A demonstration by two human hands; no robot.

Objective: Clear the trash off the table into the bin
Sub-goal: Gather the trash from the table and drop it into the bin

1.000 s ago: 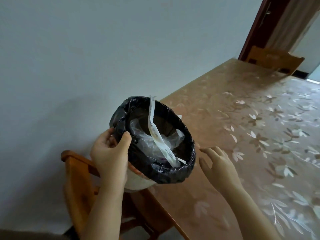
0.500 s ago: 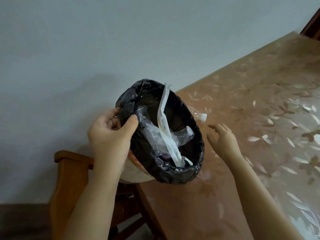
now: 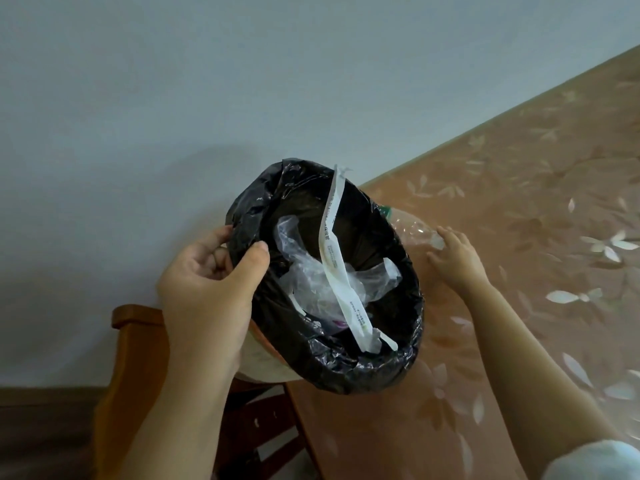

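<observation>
Since the earlier frame the right hand (image 3: 457, 258), fingers spread and holding nothing, is brought onto the clear plastic bottle (image 3: 412, 226) beside the bin (image 3: 408, 362), pinched at its rim by the left hand (image 3: 211, 289); sweep-in judged next.

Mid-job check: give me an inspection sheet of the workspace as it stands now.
Surface: table with floral cover, bare where visible.
Job's things: bin with black liner, tilted at table edge, holding clear plastic and a long white wrapper; clear plastic bottle on table behind bin.
Clutter: nothing seen.
Grippers: left hand pinches bin rim; right hand open, fingers at bottle.
Cables: nothing seen.
Surroundings: plain wall; wooden chair below bin.
</observation>
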